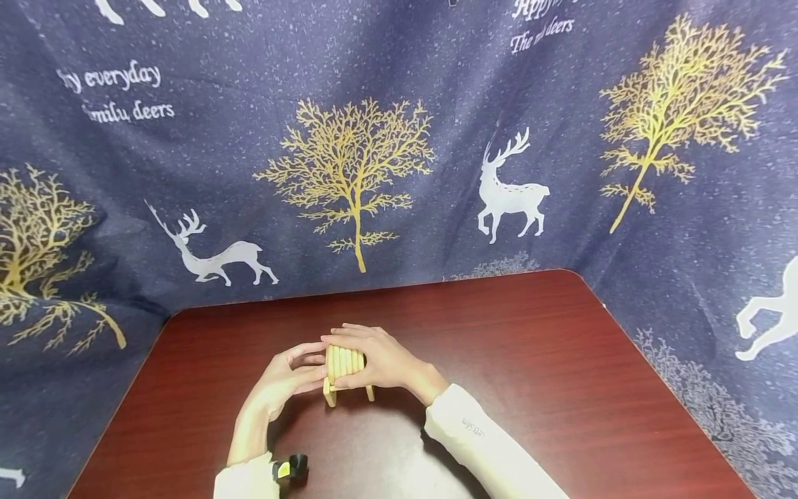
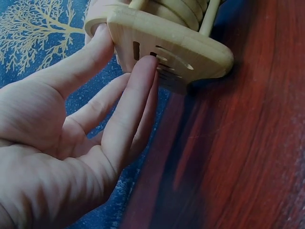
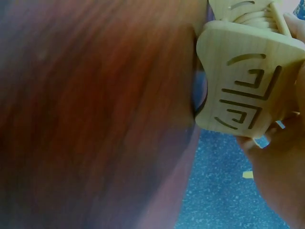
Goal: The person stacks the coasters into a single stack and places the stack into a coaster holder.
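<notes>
Between my two hands a pale wooden coaster holder (image 1: 330,395) stands on the table, with several round coasters (image 1: 345,363) packed side by side in it. Carved slots in a maze pattern mark its end panel (image 3: 217,78) in the right wrist view. My right hand (image 1: 386,358) grips the coasters from above, thumb in front and fingers over the back. On the opposite side, my left hand (image 1: 282,380) touches the other end panel (image 2: 209,52) with loosely bent fingers. Its thumb tip rests at the rim of an end coaster. The right fingertips are partly hidden.
The reddish-brown table (image 1: 499,346) extends on all sides of the holder. Behind it hangs a dark blue cloth (image 1: 399,62) printed with deer and trees. A small black device (image 1: 299,466) sits on the left wrist, beside the white sleeve.
</notes>
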A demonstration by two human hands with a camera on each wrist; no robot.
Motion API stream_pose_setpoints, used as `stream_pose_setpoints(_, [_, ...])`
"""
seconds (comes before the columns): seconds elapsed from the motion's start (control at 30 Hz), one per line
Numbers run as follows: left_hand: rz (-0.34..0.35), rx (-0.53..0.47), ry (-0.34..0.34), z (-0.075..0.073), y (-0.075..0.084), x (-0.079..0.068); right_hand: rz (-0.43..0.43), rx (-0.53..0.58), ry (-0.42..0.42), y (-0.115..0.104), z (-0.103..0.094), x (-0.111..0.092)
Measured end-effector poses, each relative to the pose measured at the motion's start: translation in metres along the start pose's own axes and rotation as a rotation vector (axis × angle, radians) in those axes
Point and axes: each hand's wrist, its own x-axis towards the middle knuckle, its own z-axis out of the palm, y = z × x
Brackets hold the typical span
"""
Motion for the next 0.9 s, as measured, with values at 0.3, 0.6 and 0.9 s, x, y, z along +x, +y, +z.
stream_pose_setpoints(0.3, [-0.011,0.020,0.006,0.001,-0.001,0.001,0.032,-0.016,-0.041,0.000,-0.003,0.001])
stream_pose_setpoints(0.6, [-0.037,0.037,0.066,-0.001,0.000,0.003,0.028,-0.024,-0.059,0.002,-0.005,0.001])
stream_pose_setpoints(0.9, [-0.014,0.132,0.212,0.006,0.007,0.006,0.140,-0.016,-0.012,0.005,-0.026,-0.024])
